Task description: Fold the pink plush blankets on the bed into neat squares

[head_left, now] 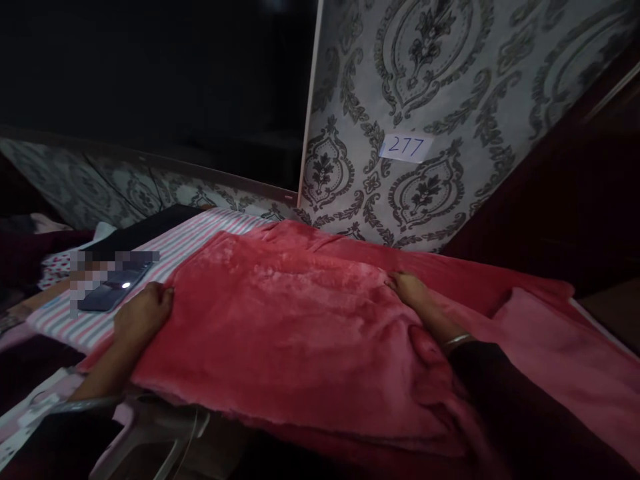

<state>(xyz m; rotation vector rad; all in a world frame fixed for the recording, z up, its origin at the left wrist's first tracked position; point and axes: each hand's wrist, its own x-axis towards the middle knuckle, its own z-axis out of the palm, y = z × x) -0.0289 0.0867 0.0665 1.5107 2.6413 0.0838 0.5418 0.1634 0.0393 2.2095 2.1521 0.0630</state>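
A red plush blanket (280, 333) lies spread over the table, part of it hanging over the near edge. Its left edge is pinched in the closed fingers of my left hand (144, 310). My right hand (407, 288) grips the same blanket near its far right side, fingers closed on a fold. Creases run through the cloth below my right hand. Further right, more of the plush fabric (560, 333) lies bunched, paler pink on one face.
Left of the blanket, a phone (117, 287) rests on a striped cloth (200, 237). A large dark screen (165, 87) hangs on the patterned wall, beside a paper marked 277 (406, 147). Below the blanket's near edge stands a pale plastic chair (150, 433).
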